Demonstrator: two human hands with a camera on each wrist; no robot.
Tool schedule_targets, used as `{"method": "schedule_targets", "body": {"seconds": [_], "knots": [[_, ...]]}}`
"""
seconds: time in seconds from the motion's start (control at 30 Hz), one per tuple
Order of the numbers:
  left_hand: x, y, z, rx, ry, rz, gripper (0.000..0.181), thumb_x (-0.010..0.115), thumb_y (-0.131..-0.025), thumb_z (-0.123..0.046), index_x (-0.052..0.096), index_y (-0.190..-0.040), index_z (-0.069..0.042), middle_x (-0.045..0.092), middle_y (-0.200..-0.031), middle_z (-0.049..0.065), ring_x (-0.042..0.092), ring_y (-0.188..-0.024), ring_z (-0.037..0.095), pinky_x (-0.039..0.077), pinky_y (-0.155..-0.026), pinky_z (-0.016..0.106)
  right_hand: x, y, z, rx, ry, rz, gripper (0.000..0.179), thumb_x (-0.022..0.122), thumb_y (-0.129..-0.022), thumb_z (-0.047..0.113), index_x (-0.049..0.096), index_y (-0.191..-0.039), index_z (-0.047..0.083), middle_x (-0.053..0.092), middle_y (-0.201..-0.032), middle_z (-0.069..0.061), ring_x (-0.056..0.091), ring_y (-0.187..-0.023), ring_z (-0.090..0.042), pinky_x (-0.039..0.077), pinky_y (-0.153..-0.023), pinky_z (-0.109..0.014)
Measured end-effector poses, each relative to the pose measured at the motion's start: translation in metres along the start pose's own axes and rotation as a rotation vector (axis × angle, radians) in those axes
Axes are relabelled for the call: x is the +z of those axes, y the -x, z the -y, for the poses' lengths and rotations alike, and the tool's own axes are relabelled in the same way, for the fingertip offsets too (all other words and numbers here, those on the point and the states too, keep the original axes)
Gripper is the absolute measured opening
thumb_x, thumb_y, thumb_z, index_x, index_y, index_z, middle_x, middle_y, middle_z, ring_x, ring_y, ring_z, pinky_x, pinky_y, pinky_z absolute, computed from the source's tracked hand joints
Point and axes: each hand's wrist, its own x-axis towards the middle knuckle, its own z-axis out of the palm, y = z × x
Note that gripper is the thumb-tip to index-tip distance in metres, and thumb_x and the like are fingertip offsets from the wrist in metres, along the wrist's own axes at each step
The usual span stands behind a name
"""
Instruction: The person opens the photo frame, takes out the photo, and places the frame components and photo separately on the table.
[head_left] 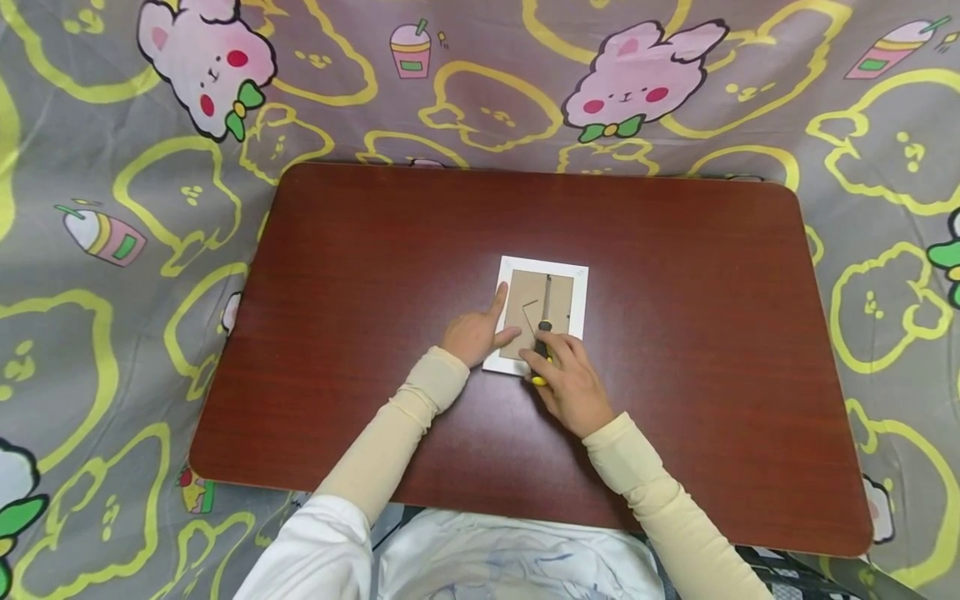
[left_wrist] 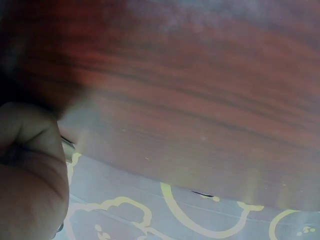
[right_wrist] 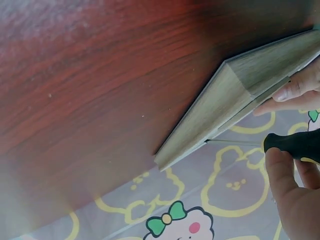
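The picture frame [head_left: 580, 287] before you is a flat white rectangle; the right wrist view shows its deep, pale sides with a wood-like grain and a mitred corner. Its backing board [head_left: 525, 287] is matte brown, crossed by a thin bent line [head_left: 530, 317] whose nature you cannot tell. Your screwdriver [head_left: 545, 321] has a slim metal shaft and a rounded black-and-yellow handle. The counter [head_left: 360, 292] is glossy red-brown with streaked grain and rounded corners.

The frame lies near the middle of the counter, between your hands. Your right hand [head_left: 573, 383] grasps the screwdriver by its handle, the fingers curled round it, while the shaft runs over the board toward the frame's far side. On your left hand [head_left: 474, 335] the index finger and thumb are extended: the index finger lies along the frame's left border, the thumb points inward over the board. The remaining left fingers are too hidden to read.

Both forearms, in cream sleeves [head_left: 390, 437], reach forward from the near edge and angle inward.
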Motion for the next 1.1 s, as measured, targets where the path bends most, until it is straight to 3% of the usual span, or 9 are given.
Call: {"method": "schedule_targets", "body": {"seconds": [0.7,0.97,1.1], "knots": [[-0.003,0.001,0.001,0.003,0.005,0.018,0.087,0.054,-0.102,-0.052,0.013,-0.162,-0.005,0.051,-0.053,0.000,0.053,-0.046,0.019,0.048,-0.046,0.038,0.008,-0.003,0.005,0.002,0.038,-0.030,0.043,0.086,-0.077,0.003,0.069,-0.116,0.009,0.057,-0.128,-0.026,0.052,-0.108,-0.046,0.049,-0.088,-0.056],[-0.004,0.000,0.001,0.009,0.004,0.009,0.086,0.056,-0.101,-0.051,0.016,-0.162,-0.005,0.053,-0.054,0.002,0.056,-0.048,0.022,0.049,-0.048,0.041,0.013,-0.003,0.008,0.021,0.160,-0.012,0.047,0.084,-0.078,0.010,0.066,-0.121,0.013,0.056,-0.129,-0.021,0.054,-0.093,-0.041,0.049,-0.070,-0.051],[-0.005,0.001,0.002,0.020,-0.005,0.005,0.086,0.057,-0.101,-0.050,0.016,-0.162,-0.004,0.054,-0.054,0.003,0.057,-0.048,0.023,0.050,-0.048,0.041,0.014,-0.004,0.008,0.025,0.171,-0.019,0.051,0.083,-0.076,0.008,0.065,-0.123,0.013,0.056,-0.130,-0.020,0.053,-0.087,-0.040,0.047,-0.064,-0.049]]}}
